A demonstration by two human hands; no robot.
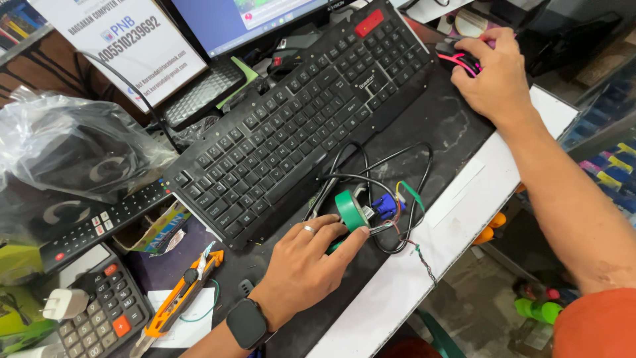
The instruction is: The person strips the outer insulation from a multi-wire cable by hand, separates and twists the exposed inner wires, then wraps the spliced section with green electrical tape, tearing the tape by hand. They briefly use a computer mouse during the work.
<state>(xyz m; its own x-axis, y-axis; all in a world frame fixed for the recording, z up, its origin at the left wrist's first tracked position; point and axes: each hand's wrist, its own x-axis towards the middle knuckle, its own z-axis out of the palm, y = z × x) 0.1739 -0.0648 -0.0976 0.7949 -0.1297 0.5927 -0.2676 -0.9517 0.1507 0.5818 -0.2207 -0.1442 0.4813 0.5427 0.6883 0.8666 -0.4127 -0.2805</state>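
My left hand (305, 265), with a ring and a black smartwatch on the wrist, rests at the desk's front edge, fingers closed around a roll of green tape (350, 211). Beside the roll lies a black cable (371, 179) looped around a blue plug (385, 205) with bared coloured wires. My right hand (493, 76) lies over a black mouse with pink trim (460, 61) at the far right. A black keyboard (298, 126) runs diagonally between the two hands.
An orange utility knife (182, 295) and a calculator (99, 311) lie at the front left, next to a remote control (99, 225) and a white plug adapter (63, 303). A plastic-wrapped black object (73, 156) sits left. A monitor (245, 20) stands behind the keyboard.
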